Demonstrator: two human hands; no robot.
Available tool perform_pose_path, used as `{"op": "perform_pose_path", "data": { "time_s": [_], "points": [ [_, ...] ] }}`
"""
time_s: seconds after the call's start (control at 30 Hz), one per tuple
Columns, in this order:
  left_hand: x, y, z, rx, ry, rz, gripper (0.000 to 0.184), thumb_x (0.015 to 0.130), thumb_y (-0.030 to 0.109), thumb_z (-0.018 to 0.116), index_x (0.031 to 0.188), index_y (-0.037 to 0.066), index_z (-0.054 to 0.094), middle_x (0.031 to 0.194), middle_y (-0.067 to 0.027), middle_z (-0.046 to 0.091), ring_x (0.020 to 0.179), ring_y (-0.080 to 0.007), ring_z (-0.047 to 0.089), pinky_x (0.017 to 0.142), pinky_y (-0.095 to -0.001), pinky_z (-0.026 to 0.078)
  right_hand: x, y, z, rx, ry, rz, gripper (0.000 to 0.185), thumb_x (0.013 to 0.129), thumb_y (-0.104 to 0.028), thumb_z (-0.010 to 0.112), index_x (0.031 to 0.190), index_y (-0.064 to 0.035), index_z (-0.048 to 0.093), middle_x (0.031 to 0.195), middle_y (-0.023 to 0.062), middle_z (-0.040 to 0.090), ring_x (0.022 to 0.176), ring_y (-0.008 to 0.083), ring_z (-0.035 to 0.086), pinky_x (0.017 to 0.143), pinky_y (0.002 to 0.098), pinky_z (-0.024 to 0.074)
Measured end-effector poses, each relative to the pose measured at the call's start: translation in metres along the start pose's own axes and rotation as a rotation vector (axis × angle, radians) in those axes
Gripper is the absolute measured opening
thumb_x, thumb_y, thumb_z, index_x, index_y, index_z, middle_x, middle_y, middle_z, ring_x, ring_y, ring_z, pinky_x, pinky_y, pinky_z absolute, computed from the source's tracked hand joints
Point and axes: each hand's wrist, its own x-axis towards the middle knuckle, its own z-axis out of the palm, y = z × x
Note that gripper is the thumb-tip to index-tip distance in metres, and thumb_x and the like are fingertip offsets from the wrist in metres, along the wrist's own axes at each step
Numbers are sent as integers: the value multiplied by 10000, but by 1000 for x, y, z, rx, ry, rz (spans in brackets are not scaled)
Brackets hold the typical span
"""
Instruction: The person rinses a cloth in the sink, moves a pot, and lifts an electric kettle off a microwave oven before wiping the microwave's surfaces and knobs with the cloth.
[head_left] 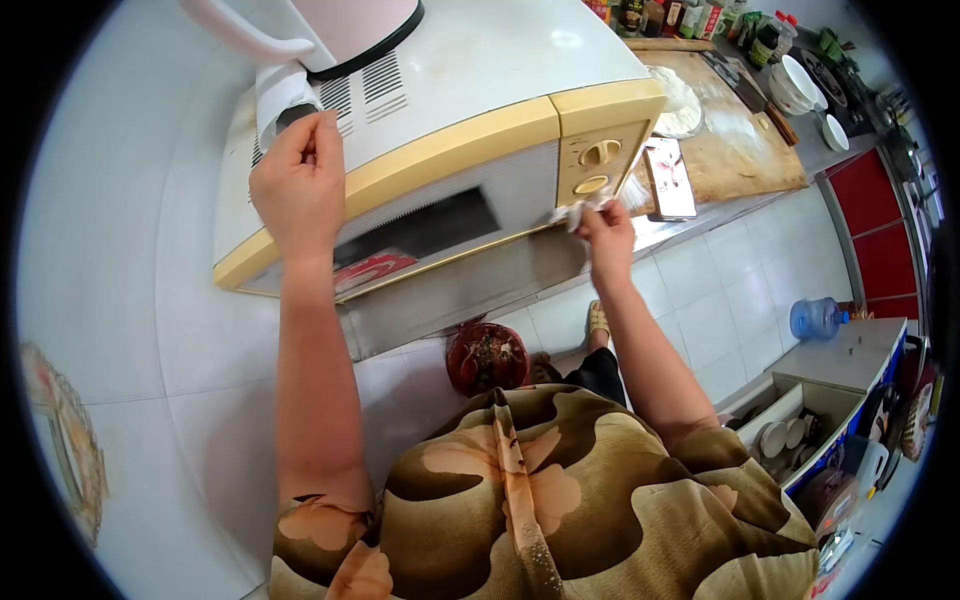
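Note:
My left hand [298, 190] is closed in a fist above the left front edge of a white and yellow microwave oven [450, 75]. Its fingers meet a dark piece beside a white wrapped item [283, 90]; what they grip is hidden. A pink and white electric kettle [355, 30] stands on the microwave just beyond. My right hand [608, 240] pinches a crumpled white tissue [575, 212] by the microwave's lower right corner, under the two dials [598, 165].
Right of the microwave lie a phone [670, 180], a bowl of flour [680, 105], a floury wooden board [745, 150] and a cleaver [735, 80]. White bowls [793, 85] stand farther right. Below are a red waste bin [487, 360], an open drawer [800, 420] and a blue water jug [815, 318].

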Motion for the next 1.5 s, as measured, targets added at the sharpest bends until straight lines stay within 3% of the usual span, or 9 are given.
{"op": "perform_pose_path", "data": {
  "time_s": [0.17, 0.33, 0.53, 0.77, 0.97, 1.1, 1.17, 1.27, 1.5],
  "points": [
    [-1, -2, 0, 0, -6, 8, 156, 872, 167, 704, 848, 13, 716, 593, -57, 577, 505, -127, 470, 524, -284, 402, -8, 5, 12, -19, -123, 29, 57, 883, -20, 643, 933, -34, 619, 877, 42, 673, 708, 111, 634, 650, 253, 545],
    [0, 0, 0, -21, -12, -19, 149, 871, 165, 701, 841, 19, 718, 593, -60, 582, 505, -128, 476, 525, -288, 404, 3, -6, -2, 24, -26, -70, 71, 867, -2, 630, 906, -43, 588, 822, 26, 643, 658, 88, 585, 605, 228, 486],
    [1, -1, 1, 18, -11, -1, 140, 867, 157, 698, 838, 21, 718, 614, -66, 605, 507, -141, 491, 529, -291, 411, -27, 4, 37, 61, -55, 145, 85, 834, -11, 702, 854, -10, 619, 782, 19, 643, 668, 87, 597, 612, 244, 499],
    [-1, -2, -1, 22, 3, -10, 128, 862, 158, 695, 848, 34, 726, 639, -75, 627, 519, -146, 526, 538, -291, 427, -34, -42, 56, 227, -84, -11, 91, 852, -4, 686, 842, -27, 599, 780, 30, 648, 673, 99, 612, 646, 255, 527],
    [2, -1, 1, 31, -3, 4, 111, 860, 149, 689, 861, 46, 730, 658, -68, 639, 523, -141, 524, 540, -283, 428, -22, 14, 37, 140, 20, 170, 96, 844, -46, 686, 844, -35, 591, 741, 16, 625, 638, 89, 581, 577, 237, 479],
    [-1, -4, 2, 11, 10, 39, 117, 857, 157, 700, 868, 45, 730, 641, -67, 619, 521, -137, 509, 536, -285, 424, -26, -15, 44, -61, -8, -73, 108, 834, -56, 700, 835, -17, 599, 706, 23, 628, 597, 90, 572, 557, 258, 473],
    [-1, -3, 2, 13, 3, 20, 122, 856, 161, 705, 866, 42, 729, 639, -66, 617, 522, -138, 507, 537, -284, 425, -34, -55, 56, -464, 24, -437, 101, 823, -49, 703, 854, -15, 613, 704, 60, 645, 599, 120, 610, 576, 276, 493],
    [-1, -2, -2, 22, -6, -3, 128, 857, 164, 708, 859, 37, 726, 634, -66, 613, 520, -139, 504, 537, -283, 423, -38, -101, 71, -504, 8, -684, 105, 807, -39, 706, 870, -25, 623, 720, 96, 652, 629, 165, 651, 598, 293, 511],
    [-1, 4, -4, 63, -70, -57, 162, 912, 161, 672, 951, 23, 749, 702, -29, 659, 638, -71, 545, 620, -242, 444, -35, -105, 64, -690, 9, -770, 148, 789, -37, 708, 887, -36, 596, 757, 122, 659, 661, 284, 664, 621, 362, 528]
  ]
}}
